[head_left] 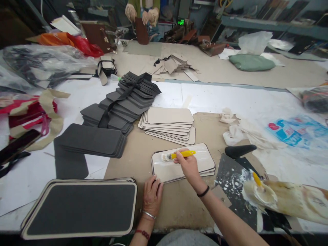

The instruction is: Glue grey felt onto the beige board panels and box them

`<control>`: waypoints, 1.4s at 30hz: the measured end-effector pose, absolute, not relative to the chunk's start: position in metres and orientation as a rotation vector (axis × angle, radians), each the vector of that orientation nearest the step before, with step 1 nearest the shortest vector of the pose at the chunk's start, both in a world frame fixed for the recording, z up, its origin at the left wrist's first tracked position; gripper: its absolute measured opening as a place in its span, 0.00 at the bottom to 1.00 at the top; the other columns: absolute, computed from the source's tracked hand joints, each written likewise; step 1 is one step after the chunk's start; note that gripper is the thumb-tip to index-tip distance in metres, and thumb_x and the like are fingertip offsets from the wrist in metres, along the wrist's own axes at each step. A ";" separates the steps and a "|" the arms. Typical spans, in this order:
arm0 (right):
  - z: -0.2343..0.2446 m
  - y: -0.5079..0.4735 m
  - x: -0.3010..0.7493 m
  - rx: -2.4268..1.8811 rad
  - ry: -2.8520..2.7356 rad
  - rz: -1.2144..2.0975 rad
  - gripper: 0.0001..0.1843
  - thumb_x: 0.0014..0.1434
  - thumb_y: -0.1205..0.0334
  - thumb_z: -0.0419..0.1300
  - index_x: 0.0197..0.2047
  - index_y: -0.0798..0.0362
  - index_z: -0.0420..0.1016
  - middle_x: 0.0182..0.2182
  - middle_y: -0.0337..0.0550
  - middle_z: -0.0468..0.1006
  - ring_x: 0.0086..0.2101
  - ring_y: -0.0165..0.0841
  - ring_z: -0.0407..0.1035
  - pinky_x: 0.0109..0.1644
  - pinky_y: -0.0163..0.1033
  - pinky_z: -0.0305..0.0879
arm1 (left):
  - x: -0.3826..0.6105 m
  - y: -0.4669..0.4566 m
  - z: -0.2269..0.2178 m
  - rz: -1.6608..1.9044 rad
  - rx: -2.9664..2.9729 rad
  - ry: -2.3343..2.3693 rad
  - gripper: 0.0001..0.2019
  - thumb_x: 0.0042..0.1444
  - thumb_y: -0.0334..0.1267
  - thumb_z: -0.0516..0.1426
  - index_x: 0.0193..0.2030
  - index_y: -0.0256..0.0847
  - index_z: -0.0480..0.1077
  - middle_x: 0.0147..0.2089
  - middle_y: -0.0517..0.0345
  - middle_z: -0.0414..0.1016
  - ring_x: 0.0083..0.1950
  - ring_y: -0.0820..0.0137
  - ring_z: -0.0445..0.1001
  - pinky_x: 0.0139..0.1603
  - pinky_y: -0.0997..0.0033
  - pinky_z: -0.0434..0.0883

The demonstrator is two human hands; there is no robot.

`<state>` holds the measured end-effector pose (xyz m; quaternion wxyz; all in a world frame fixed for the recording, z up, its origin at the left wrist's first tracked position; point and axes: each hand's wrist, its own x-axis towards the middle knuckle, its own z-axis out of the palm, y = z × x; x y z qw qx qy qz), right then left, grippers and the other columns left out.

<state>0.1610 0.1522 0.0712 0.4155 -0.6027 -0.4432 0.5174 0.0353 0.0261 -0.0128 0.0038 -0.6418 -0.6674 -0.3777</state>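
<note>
My right hand (pixel 189 164) is closed round a yellow-handled brush (pixel 179 154), whose white bristles rest on the top beige panel (pixel 202 160) of a small stack in front of me. My left hand (pixel 152 194) lies with fingers curled at the near left corner of that stack, pressing on it. A pile of beige rounded panels (pixel 169 124) sits just beyond. Dark grey panels (pixel 92 140) lie to the left.
A large black panel with beige border (pixel 79 208) lies near left. A glue container with another yellow brush (pixel 258 188) sits on a spattered sheet at right. Fanned dark pieces (pixel 128 99), plastic bags, crumpled paper around. Another person's hands (pixel 143 15) hold a brown piece at the far side.
</note>
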 end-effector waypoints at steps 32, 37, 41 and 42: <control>0.080 0.142 0.318 -1.899 -1.142 0.780 0.21 0.45 0.43 0.58 0.32 0.53 0.68 0.23 0.42 0.75 0.25 0.37 0.72 0.32 0.43 0.69 | 0.031 0.025 -0.016 -1.124 -2.047 -1.984 0.06 0.54 0.35 0.54 0.38 0.39 0.69 0.38 0.50 0.71 0.39 0.67 0.68 0.39 0.64 0.68; 0.085 0.119 0.284 -1.735 -1.135 0.965 0.21 0.47 0.42 0.57 0.33 0.53 0.68 0.25 0.42 0.75 0.25 0.35 0.71 0.31 0.40 0.68 | 0.030 0.025 -0.017 -1.123 -2.048 -1.966 0.07 0.54 0.36 0.53 0.39 0.40 0.69 0.38 0.51 0.72 0.39 0.67 0.69 0.40 0.63 0.67; 0.072 0.108 0.283 -1.720 -1.162 1.034 0.20 0.49 0.43 0.56 0.32 0.53 0.68 0.25 0.41 0.75 0.24 0.34 0.71 0.31 0.40 0.68 | 0.029 0.026 -0.018 -1.117 -2.057 -1.905 0.06 0.54 0.36 0.54 0.38 0.38 0.69 0.37 0.50 0.72 0.39 0.67 0.70 0.39 0.64 0.67; 0.070 0.108 0.291 -1.758 -1.156 0.988 0.20 0.49 0.44 0.56 0.32 0.53 0.68 0.25 0.41 0.75 0.24 0.35 0.71 0.31 0.41 0.68 | 0.029 0.027 -0.018 -1.121 -2.055 -1.902 0.06 0.54 0.35 0.54 0.38 0.38 0.69 0.37 0.50 0.72 0.39 0.67 0.70 0.39 0.64 0.67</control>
